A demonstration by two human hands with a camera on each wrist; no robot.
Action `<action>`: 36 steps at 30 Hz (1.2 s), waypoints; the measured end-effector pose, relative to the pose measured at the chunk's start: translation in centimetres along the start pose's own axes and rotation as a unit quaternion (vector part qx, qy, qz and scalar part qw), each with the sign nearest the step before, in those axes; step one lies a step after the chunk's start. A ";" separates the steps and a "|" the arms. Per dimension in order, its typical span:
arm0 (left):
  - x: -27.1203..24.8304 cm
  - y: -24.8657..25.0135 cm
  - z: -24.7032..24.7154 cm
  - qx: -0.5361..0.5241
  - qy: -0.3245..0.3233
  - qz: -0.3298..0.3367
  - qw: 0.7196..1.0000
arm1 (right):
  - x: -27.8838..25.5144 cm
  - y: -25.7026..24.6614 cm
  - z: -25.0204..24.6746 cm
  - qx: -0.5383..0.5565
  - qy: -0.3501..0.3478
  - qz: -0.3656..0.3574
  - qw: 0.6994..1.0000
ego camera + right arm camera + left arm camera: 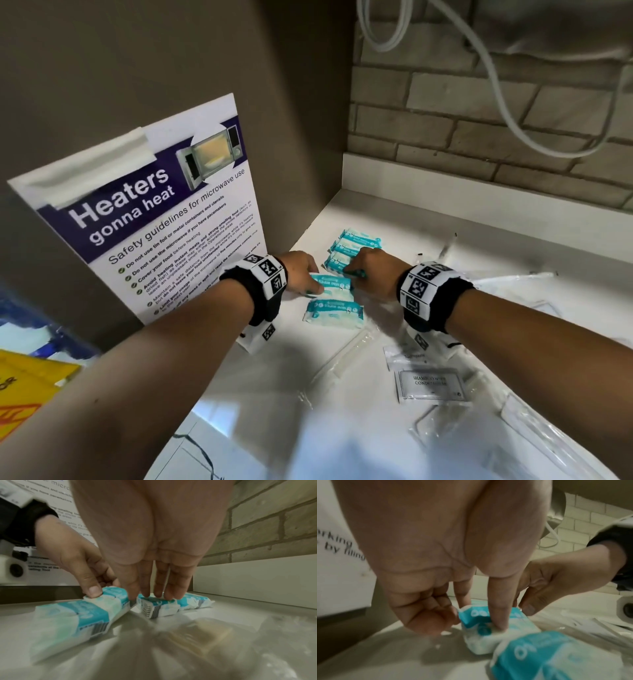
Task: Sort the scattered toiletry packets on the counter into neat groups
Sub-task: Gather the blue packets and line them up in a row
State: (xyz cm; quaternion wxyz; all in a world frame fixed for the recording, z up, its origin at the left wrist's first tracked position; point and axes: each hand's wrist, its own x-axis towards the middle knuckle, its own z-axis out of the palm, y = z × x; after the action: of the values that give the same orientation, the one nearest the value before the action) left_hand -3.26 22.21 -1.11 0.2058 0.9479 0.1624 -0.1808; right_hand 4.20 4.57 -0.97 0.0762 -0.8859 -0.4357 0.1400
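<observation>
Several teal-and-white wipe packets lie in a row on the white counter (394, 219). My left hand (317, 284) pinches one end of the second-nearest packet (334, 284) between thumb and forefinger, the other fingers curled; the left wrist view shows that hand (481, 615) on this packet (488, 635). My right hand (352, 269) rests straight fingertips on the packet just beyond (337, 262). In the right wrist view those fingers (159, 588) touch that packet (157, 607). The nearest packet (334, 310) lies free.
A microwave safety poster (154, 212) leans on the wall at left. A shampoo sachet (431, 383), a toothpaste sachet (407, 356) and clear plastic packets (346, 356) lie nearer me. A brick wall (479, 130) with a white cable (507, 120) backs the counter.
</observation>
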 end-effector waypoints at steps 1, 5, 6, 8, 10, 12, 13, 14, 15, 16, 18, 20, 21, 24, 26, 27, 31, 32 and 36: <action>-0.1 0.0 -0.3 0.015 0.014 0.003 1.000 | -0.3 -0.1 0.0 -0.004 0.008 -0.005 1.000; -0.7 -0.3 -1.7 0.023 0.080 -0.004 0.997 | -1.6 -1.0 0.4 0.027 -0.007 0.002 1.000; -0.9 -0.3 -2.0 0.018 0.094 -0.008 0.995 | -1.8 -1.4 0.6 0.032 -0.030 0.010 0.999; -1.3 -0.3 -2.5 -0.002 0.115 -0.012 0.993 | -2.2 -2.2 1.2 0.019 -0.075 0.011 0.997; -1.7 -0.3 -2.6 -0.023 0.114 -0.013 0.993 | -2.4 -3.0 1.5 -0.031 -0.100 -0.001 0.995; -1.9 -0.5 -2.3 -0.042 0.106 -0.014 0.993 | -2.5 -3.3 1.7 -0.045 -0.095 -0.012 0.994; -1.9 -0.6 -2.1 -0.046 0.102 -0.013 0.994 | -2.4 -3.3 1.6 -0.040 -0.085 -0.017 0.995; -2.1 -0.7 -2.0 -0.046 0.101 -0.013 0.994 | -2.2 -3.2 1.3 -0.041 -0.073 -0.023 0.996; -2.3 -0.7 -1.8 -0.050 0.099 -0.018 0.994 | -1.9 -3.0 1.0 -0.043 -0.057 -0.040 0.997; -2.5 -0.8 -1.4 -0.067 0.097 -0.030 0.993 | -1.6 -2.9 0.5 -0.050 -0.043 -0.063 0.996; -3.3 -0.7 -0.6 -0.139 0.089 -0.068 0.984 | -0.7 -2.6 -0.3 -0.073 -0.031 -0.110 0.991; -4.2 -0.6 0.2 -0.185 0.089 -0.110 0.972 | -0.2 -2.8 -0.8 -0.087 -0.035 -0.124 0.988; -4.5 -0.5 0.6 -0.184 0.087 -0.124 0.971 | -0.1 -3.0 -0.9 -0.082 -0.036 -0.126 0.988; -4.8 -0.3 1.7 -0.159 0.049 -0.134 0.977 | 0.3 -4.0 -0.2 -0.070 -0.059 -0.123 0.988; -4.6 -0.3 2.1 -0.177 0.028 -0.135 0.975 | 0.4 -4.7 0.1 -0.076 -0.040 -0.123 0.989; -4.6 -0.2 2.2 -0.197 0.021 -0.136 0.971 | 0.5 -4.8 0.3 -0.072 -0.018 -0.118 0.990; -4.9 -0.5 2.0 -0.187 -0.001 -0.145 0.972 | 0.3 -4.3 0.1 -0.041 0.004 -0.092 0.995; -4.9 -0.6 1.9 -0.170 -0.007 -0.143 0.975 | 0.1 -4.1 0.0 -0.040 0.001 -0.088 0.995; -4.7 -1.1 1.3 -0.013 0.038 -0.083 0.996 | -1.2 -4.3 0.1 -0.054 -0.014 -0.049 0.997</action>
State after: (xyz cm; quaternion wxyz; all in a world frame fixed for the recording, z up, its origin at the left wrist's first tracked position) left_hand -8.14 21.52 -0.64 0.1964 0.9346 0.2505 -0.1590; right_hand 0.19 6.23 0.29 0.0292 -0.8643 -0.4863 0.1253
